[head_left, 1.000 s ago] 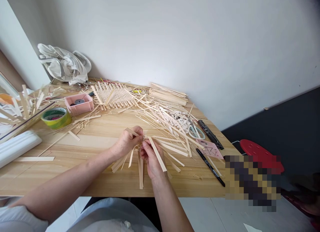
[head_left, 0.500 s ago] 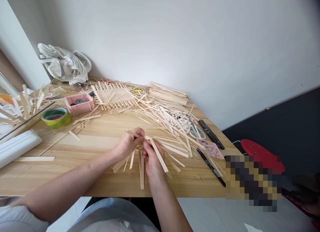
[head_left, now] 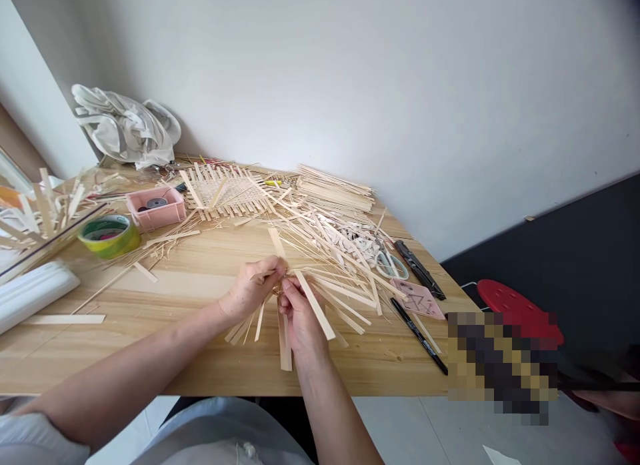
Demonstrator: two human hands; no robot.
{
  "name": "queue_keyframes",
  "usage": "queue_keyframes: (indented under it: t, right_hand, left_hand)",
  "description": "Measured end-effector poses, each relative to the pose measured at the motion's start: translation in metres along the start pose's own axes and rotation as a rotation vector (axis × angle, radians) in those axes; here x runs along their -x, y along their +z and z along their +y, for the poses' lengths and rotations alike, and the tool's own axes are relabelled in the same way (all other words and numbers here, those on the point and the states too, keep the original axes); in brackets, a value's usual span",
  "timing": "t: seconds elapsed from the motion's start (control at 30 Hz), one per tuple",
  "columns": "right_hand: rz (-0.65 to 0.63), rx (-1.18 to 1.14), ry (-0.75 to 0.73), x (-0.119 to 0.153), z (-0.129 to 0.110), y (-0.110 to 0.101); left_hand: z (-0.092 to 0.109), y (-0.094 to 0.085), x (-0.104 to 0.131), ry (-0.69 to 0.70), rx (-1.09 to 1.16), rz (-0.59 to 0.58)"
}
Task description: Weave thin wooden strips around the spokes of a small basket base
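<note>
Pale, flat bamboo-like strips [head_left: 315, 307] radiate from a small bundle between my two hands, near the front of the wooden table. My left hand [head_left: 260, 282] is closed in a pinch at the upper left of the bundle's centre. My right hand [head_left: 300, 311] grips the bundle from the right, thumb on top. The fingertips of both hands nearly meet, and they hide the centre where the strips join. One strip [head_left: 285, 341] points down toward the table's front edge, and another strip [head_left: 275, 241] sticks up behind the fingers.
A woven strip mat [head_left: 227, 190] lies at the back, beside a stack of strips [head_left: 336, 190]. To the left are a pink basket [head_left: 159, 215], a tape roll [head_left: 109, 237] and a white roll [head_left: 35, 295]. Scissors [head_left: 391, 265], a black pen [head_left: 419, 335] and a pink tray [head_left: 419, 298] lie right.
The bundle has turned slightly between my fingers; a strip now stands up behind them. Both hands stay close together with fingers closed. The view has shifted a little.
</note>
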State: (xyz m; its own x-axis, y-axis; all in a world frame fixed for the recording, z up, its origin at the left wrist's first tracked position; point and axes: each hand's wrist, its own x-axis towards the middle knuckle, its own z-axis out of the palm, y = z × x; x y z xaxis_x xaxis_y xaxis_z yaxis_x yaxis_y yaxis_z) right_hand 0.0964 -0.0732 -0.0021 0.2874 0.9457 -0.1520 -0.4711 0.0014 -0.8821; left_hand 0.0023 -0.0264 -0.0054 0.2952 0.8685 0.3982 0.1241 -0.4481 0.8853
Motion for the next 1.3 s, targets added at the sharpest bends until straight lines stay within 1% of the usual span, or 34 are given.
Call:
queue_keyframes:
  t: [0.1, 0.2, 0.27, 0.43, 0.53, 0.7, 0.83, 1.03, 1.17, 1.3]
  right_hand:
    - [-0.016, -0.015, 0.005, -0.0014, 0.0, -0.0021]
    - [-0.035, 0.013, 0.004, -0.0008, -0.0012, -0.0046]
    - [-0.044, 0.057, -0.002, 0.0008, -0.0023, -0.006]
    - [-0.054, 0.083, -0.042, 0.0032, -0.0039, -0.0064]
    - [-0.045, 0.046, -0.023, 0.0017, -0.0045, -0.0055]
    - [-0.022, 0.029, 0.002, 0.0003, -0.0055, -0.0039]
    - [-0.024, 0.025, 0.004, 0.0006, -0.0054, -0.0034]
    - [-0.032, 0.007, 0.005, 0.0022, -0.0045, -0.0035]
    - [-0.036, 0.01, -0.011, 0.0028, -0.0042, -0.0034]
    - [-0.034, -0.001, 0.008, 0.0022, -0.0029, -0.0038]
  left_hand:
    - [-0.0043, -0.0016, 0.0002, -0.043, -0.082, 0.048]
    - [-0.0058, -0.002, -0.0012, -0.107, 0.02, 0.033]
    - [-0.0052, -0.002, -0.0025, -0.119, 0.069, 0.005]
    - [-0.0032, -0.0029, -0.0032, -0.074, 0.056, -0.011]
    - [-0.0037, -0.0031, -0.0025, -0.057, 0.083, -0.038]
    - [-0.0056, -0.0016, -0.0024, -0.057, 0.099, -0.025]
    - [-0.0041, -0.001, -0.0021, -0.033, 0.142, -0.039]
    - [0.002, -0.0031, -0.0012, -0.085, 0.083, -0.038]
    - [0.0023, -0.0033, -0.0009, -0.057, 0.069, -0.021]
    - [0.0015, -0.003, 0.0001, -0.054, 0.089, -0.015]
